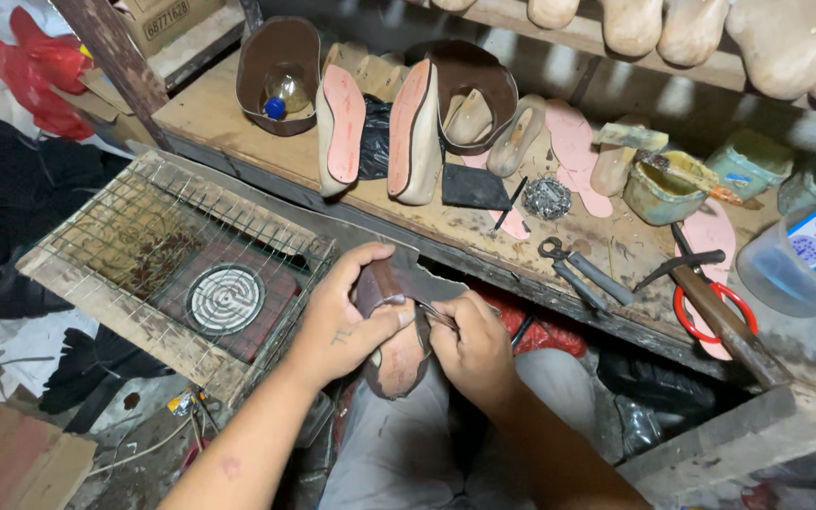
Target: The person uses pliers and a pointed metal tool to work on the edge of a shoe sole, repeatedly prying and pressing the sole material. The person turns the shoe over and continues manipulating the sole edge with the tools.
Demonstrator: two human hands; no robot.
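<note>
Both the left hand [342, 326] and right hand [469, 345] clamp 1 brown shoe [394, 326]; 2 lasted soles [380, 132] stand on the shelf [229, 123].

I saw a worn wooden workbench [238, 127] running across in front of me. On it stood two shoe lasts with pink soles [344, 127], a black square pad [473, 187], grey pliers [583, 272], red-handled scissors [710, 307], a hammer [724, 316], a yellowish glue pot [661, 194] and a clear plastic jar [800, 260]. Pink insoles [573, 142] lay flat near the pot.
</note>
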